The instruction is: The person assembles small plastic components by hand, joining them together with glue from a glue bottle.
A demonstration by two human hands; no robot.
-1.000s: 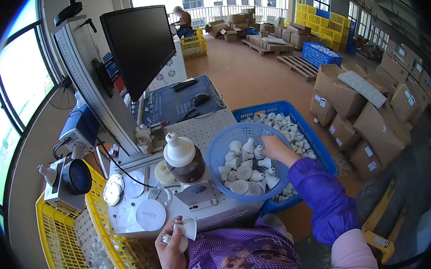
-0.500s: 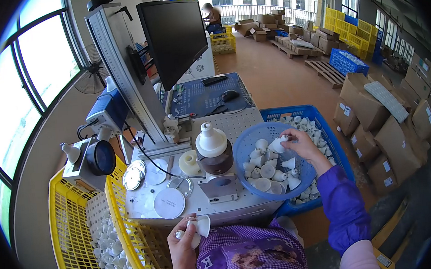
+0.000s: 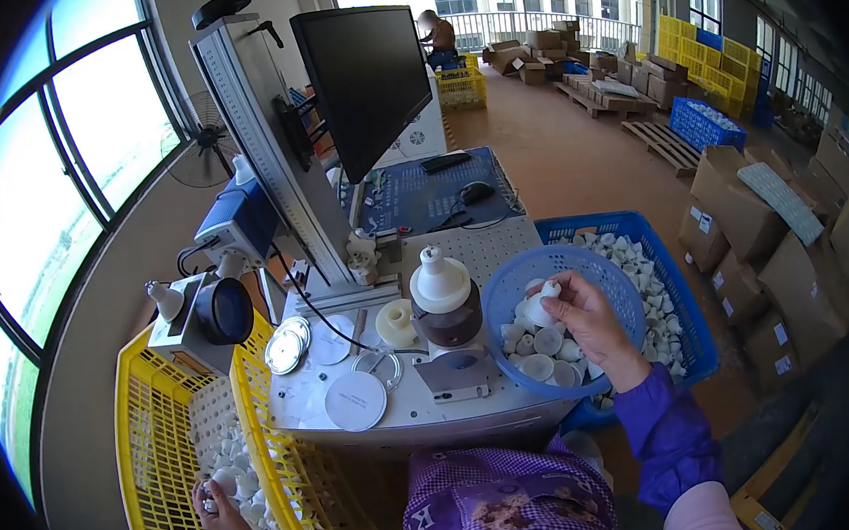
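My right hand (image 3: 598, 327) is closed on a white cone-shaped lamp housing (image 3: 543, 302), raised over the light-blue colander (image 3: 633, 295). Several similar housings (image 3: 548, 341) lie loose inside the colander. At lower left, my left hand (image 3: 228, 525) is down over the yellow crate (image 3: 252, 444), its fingers curled around white lamp housings (image 3: 225, 482), partly hidden by the hand. Many more white housings (image 3: 282, 511) fill the bottom of that crate. Between my hands, another white housing (image 3: 439, 276) sits upright on a dark round holder (image 3: 449, 327) on the bench.
Beside the holder lie flat round discs (image 3: 355, 401) and a cream ring (image 3: 395, 321). A monitor (image 3: 363, 82) and a lens unit (image 3: 224, 311) hang from a column. The colander rests on a blue crate (image 3: 691, 345) of housings. Cardboard boxes (image 3: 725, 195) stand right.
My left hand has moved left and down from before my apron to the yellow crate. My right hand has drawn the lamp housing slightly down and left over the colander. The view has shifted.
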